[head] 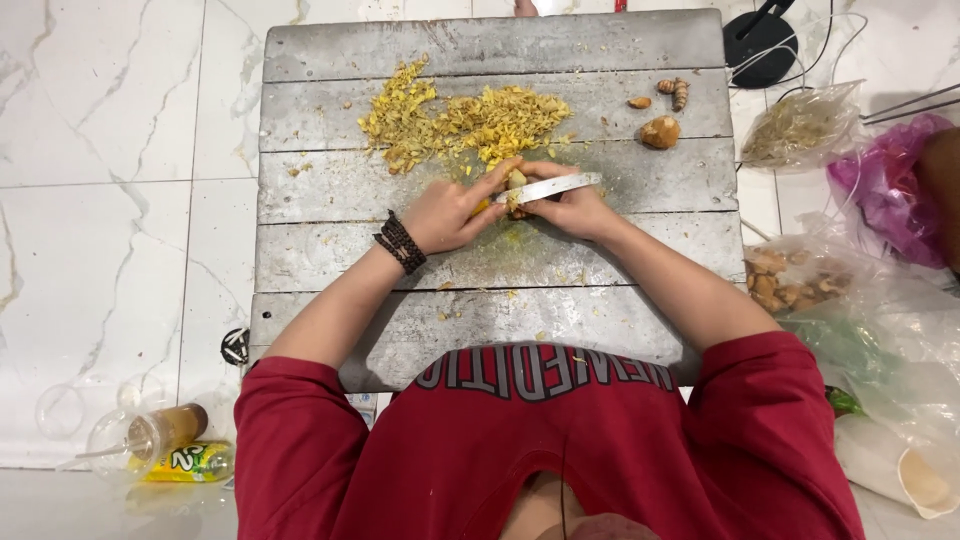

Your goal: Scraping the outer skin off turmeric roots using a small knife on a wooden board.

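Left hand fingers clenched on root piece; right hand grasping knife, mid-worktop. Yellow shavings just beyond; near worktop boards mostly bare.

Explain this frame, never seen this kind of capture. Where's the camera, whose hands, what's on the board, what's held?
There is no machine here: a person in a red shirt works with bare hands. The single picture comes from a camera worn on their head, looking straight down, so the arms reach away from the bottom edge. They work over a grey wooden board on a white marble floor. The left hand, with dark bead bracelets on its wrist, holds a small yellowish root piece. The right hand holds a knife with its blade against that piece. Beyond the hands lies a pile of yellow chopped bits, and further right a few whole roots. Plastic bags lie beside the board.
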